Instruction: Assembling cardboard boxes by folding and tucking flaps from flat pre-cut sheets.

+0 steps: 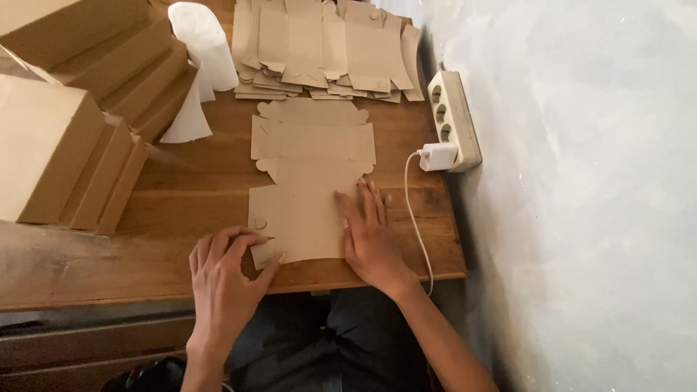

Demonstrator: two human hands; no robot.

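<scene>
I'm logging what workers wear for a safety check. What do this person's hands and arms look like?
Both the left hand and right hand are bare: no gloves, rings, watch or bracelets. Forearms are uncovered, with no sleeves in view. Nails are short.

Plain brown cardboard blank [308,181], white charger [438,156]

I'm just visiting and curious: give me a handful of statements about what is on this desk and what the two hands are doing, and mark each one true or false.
1. Both hands press on the flat cardboard cutout lying on the wooden table. True: the left hand is at its near left corner, the right hand on its right edge.
2. A white charger is plugged into the power strip. True.
3. The stack of flat cutouts lies at the near edge of the table. False: it lies at the far edge.
4. The right hand holds scissors. False: it lies open and flat, holding nothing.
5. Folded cardboard boxes stand at the left. True.
</scene>
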